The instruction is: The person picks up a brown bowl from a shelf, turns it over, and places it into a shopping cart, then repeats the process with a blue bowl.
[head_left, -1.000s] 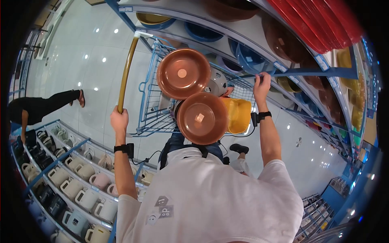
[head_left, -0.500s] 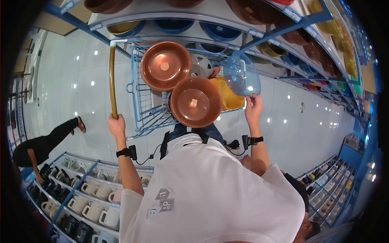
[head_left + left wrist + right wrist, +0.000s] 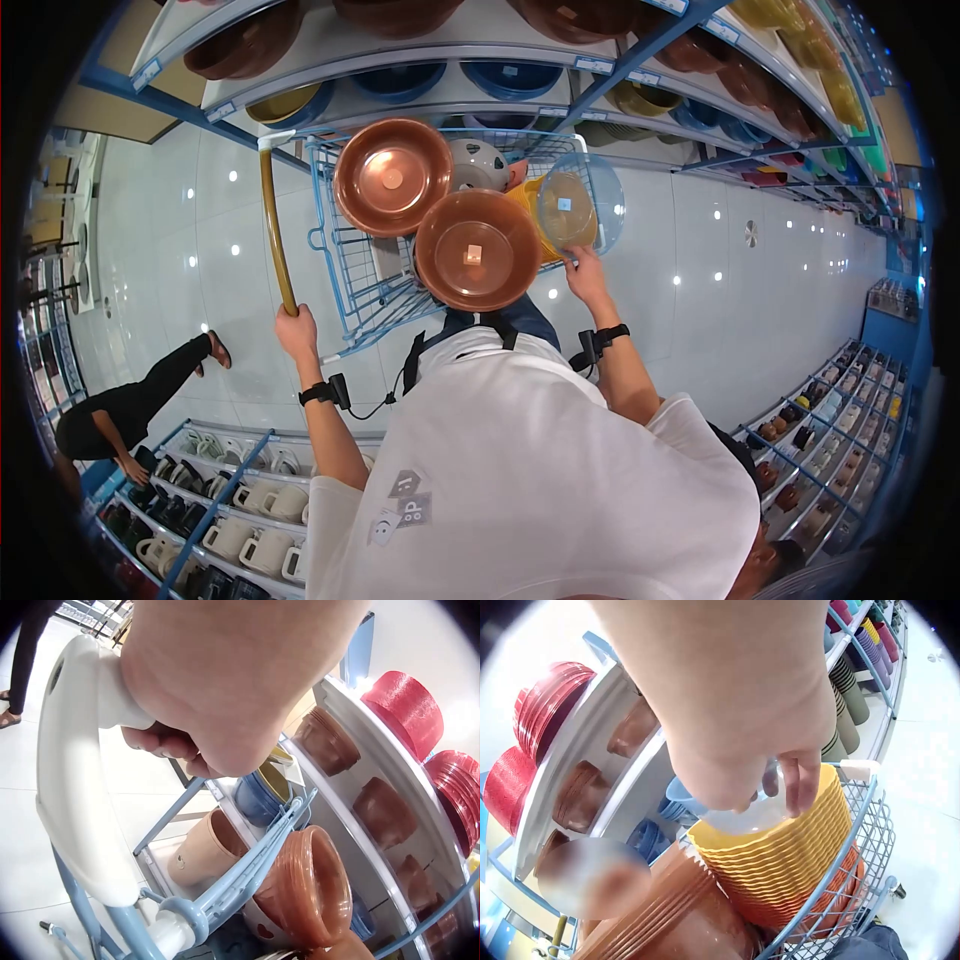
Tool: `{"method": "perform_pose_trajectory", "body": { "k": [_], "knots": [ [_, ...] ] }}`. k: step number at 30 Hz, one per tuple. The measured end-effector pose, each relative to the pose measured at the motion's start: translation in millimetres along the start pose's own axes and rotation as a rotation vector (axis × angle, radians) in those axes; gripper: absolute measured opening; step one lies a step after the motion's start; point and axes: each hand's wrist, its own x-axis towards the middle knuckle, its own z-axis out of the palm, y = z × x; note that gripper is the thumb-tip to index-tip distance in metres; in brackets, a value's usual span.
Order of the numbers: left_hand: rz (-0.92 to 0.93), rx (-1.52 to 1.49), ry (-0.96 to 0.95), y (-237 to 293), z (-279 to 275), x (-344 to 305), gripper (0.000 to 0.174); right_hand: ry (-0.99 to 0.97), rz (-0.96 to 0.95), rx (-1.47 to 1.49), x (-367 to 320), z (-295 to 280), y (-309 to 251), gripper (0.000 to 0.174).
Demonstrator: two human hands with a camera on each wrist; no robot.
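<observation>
With right hand (image 3: 586, 278), pinches a see-through, round blue basin (image 3: 585, 212) (pale square label (image 3: 565, 204)) over yellow containers (image 3: 780, 866), at two o'clock from nearer brown bowl (image 3: 500, 235); with left hand (image 3: 297, 332), grips cart handle (image 3: 276, 230).

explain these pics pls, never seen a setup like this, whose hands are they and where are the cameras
There is no robot here: a person in a white T-shirt works with bare hands. The widest picture comes from a camera worn on the head, looking forward and down; the other two come from cameras strapped to the left and right wrists.

The left hand grips the brass-coloured handle of a blue wire shopping cart. The right hand pinches the rim of a translucent blue basin over a stack of yellow containers. Brown basins also sit in the cart, and shelves of basins stand beyond it.
</observation>
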Motion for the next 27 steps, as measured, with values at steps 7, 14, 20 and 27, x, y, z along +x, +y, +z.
{"method": "perform_pose_trajectory", "body": {
  "k": [7,14,20,27],
  "knots": [
    [-0.011,0.028,0.018,2.0,-1.8,-2.7,0.028,0.010,0.057,-0.004,-0.2,1.4,-14.8,0.038],
    [-0.004,0.029,0.010,-8.2,1.8,-0.7,0.026,-0.066,0.047,-0.049,7.5,3.7,-15.1,0.044],
    [-0.003,0.064,0.011,-7.4,-1.0,-1.2,0.026,-0.158,0.070,-0.129,15.9,-12.9,-22.5,0.048],
    [-0.022,0.039,0.036,-19.8,7.8,-3.3,0.025,-0.107,0.061,0.059,80.6,-70.1,-67.1,0.026]
  ]
}}
